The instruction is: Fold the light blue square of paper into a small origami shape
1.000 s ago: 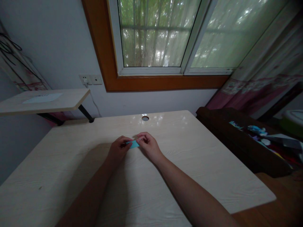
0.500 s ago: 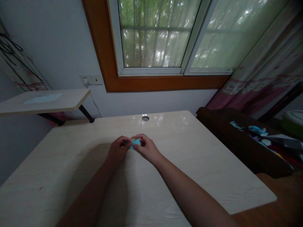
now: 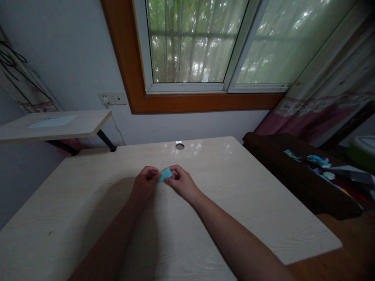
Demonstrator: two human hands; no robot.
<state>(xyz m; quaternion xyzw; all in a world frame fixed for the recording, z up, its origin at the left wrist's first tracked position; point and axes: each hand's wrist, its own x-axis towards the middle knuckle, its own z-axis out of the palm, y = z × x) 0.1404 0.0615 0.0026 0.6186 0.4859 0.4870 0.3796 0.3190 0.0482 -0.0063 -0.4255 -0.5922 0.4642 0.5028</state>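
Observation:
A small light-blue piece of paper point(image 3: 165, 174) is held between my two hands, just over the pale wooden desk point(image 3: 211, 218). My left hand point(image 3: 145, 181) is closed, its thumb and fingers pinching the paper's left end. From the other side, my right hand point(image 3: 181, 180) has its fingers closed at the right end, thumb at the lower edge. The fingertips hide parts of both ends. Whether the paper is one sheet or folded, I cannot tell.
A raised shelf point(image 3: 99, 119) on black legs stands at the desk's back left, with a sheet of paper point(image 3: 52, 121) on it. Near the back edge is a round cable hole point(image 3: 179, 146). Dark furniture point(image 3: 263, 156) holding assorted items stands to the right.
The blue paper has tilted, its right end now higher, and more of its face shows. My hands have moved slightly apart; both still hold it.

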